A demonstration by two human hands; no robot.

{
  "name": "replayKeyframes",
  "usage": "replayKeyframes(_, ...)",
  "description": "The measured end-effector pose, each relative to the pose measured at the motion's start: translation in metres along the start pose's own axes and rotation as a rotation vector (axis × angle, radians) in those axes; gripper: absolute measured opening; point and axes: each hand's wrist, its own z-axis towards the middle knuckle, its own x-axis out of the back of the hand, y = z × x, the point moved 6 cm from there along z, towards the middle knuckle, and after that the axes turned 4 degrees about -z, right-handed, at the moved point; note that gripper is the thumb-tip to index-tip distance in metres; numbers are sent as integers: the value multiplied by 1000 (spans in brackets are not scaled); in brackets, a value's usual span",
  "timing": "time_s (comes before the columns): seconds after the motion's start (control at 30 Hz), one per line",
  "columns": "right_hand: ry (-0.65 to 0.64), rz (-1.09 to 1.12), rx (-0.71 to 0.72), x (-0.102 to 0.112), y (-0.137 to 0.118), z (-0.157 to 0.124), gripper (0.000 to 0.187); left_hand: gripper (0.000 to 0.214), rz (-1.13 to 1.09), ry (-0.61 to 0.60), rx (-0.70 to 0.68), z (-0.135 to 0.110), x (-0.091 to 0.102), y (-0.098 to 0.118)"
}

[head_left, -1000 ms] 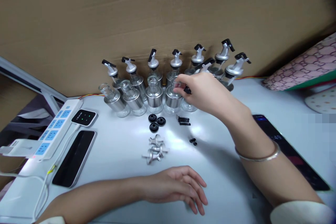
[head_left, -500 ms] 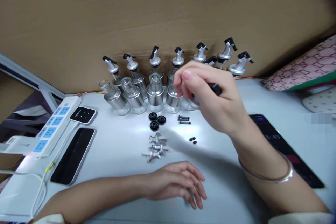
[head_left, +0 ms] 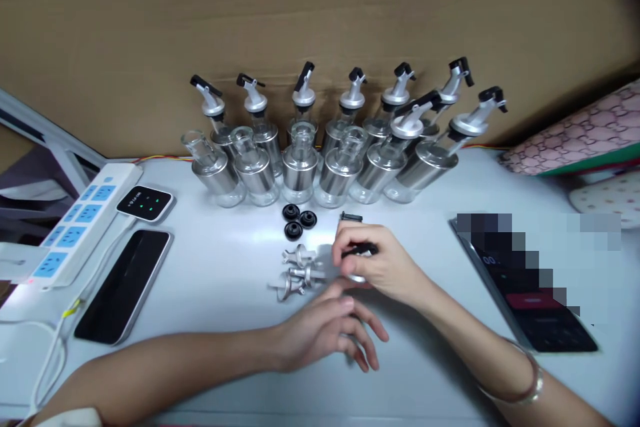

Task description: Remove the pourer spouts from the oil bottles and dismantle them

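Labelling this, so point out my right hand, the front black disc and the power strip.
Right hand (head_left: 391,268), head view: near thumb base.
Front disc (head_left: 293,231), head view: its middle.
Power strip (head_left: 80,225), head view: socket face.

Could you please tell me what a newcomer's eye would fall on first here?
Probably the two rows of glass-and-metal bottles at the back of the table, four in front with open necks, the others topped with silver pourers. Next, near the middle, the right hand grips a black-and-silver piece close to the spread left hand. Just left of the right hand lie three round black caps and a cluster of silver spouts.
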Motion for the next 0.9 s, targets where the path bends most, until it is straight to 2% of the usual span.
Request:
replayKeyframes(0.1, -24, 78, -117, -4, 13, -11, 43, 45, 25, 68, -45, 0, 3, 1)
replayKeyframes(0.2, -89, 157, -173, -8, 18, -18, 41, 46, 25, 48, -45, -2, 1, 2)
replayKeyframes(0.37, -163, 82, -93, -5, 17, -21, 39, 44, -56, 23, -3, -4, -1, 4)
replayKeyframes(0.5, -226, -53, 39, -3, 12, -20, 37, 39, -77, 28, 48, -2, 1, 2)
replayKeyframes(0.57, -213, -164, 124, 0, 6, -21, 37, 39, -66, 28, 55, -2, 2, 0)
replayKeyframes(0.67, -77, -556, 217, 8, -4, -24, 48, 44, -30, 42, 34, -1, 4, 0)
replayKeyframes(0.77, -23, -911, 160, 13, -6, -28, 61, 45, 27, 38, 13, -1, 4, -1)
replayKeyframes(0.9, -2, -1017, 121, 15, -7, -32, 64, 46, 25, 39, 23, -1, 4, -2)
